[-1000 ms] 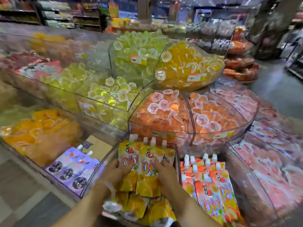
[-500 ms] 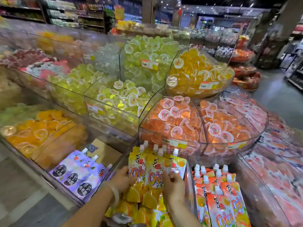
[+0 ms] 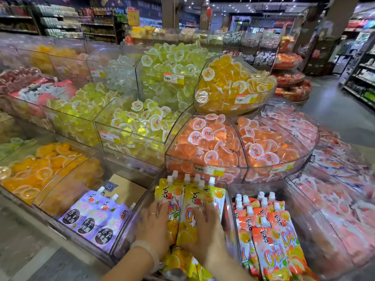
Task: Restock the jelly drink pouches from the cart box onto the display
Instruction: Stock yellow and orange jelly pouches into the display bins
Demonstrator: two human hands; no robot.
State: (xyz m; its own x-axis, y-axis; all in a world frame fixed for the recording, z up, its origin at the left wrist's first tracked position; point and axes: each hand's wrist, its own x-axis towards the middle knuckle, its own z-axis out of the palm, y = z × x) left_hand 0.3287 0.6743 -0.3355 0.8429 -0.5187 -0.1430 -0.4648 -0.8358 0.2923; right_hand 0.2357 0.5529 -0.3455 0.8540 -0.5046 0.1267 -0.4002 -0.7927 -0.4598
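1. the left hand [image 3: 155,230] lies flat on the yellow jelly drink pouches [image 3: 188,201], fingers spread and mostly straight, pressing the left pouch of the stack; motion blur smears the fingertips, so i cannot tell whether any of them hook round an edge.
2. the right hand [image 3: 205,230] lies on the right side of the same stack, fingers extended over the printed front; the thumb is hidden, and whether it pinches the pouch is not readable.
3. the yellow pouches stand in the clear middle bin [image 3: 228,209] of the lowest display tier, white caps pointing up and away, just below the orange jelly cups [image 3: 205,145].
4. more yellow pouches [image 3: 182,262] lie under the wrists at the bottom edge; they are cut off by the frame and partly covered by the forearms, so their number is unclear.
5. to the right, red-orange pouches [image 3: 272,236] fill the neighbouring bin, the nearest ones running off the bottom of the view.
6. to the left, purple pouches [image 3: 95,216] lie in another bin in front of a cardboard piece [image 3: 123,189] whose print is only partly legible.
7. the price tags [image 3: 209,169] on the bins are too blurred to read.
8. the far shelves [image 3: 77,23] are dark and soft, their goods indistinct.
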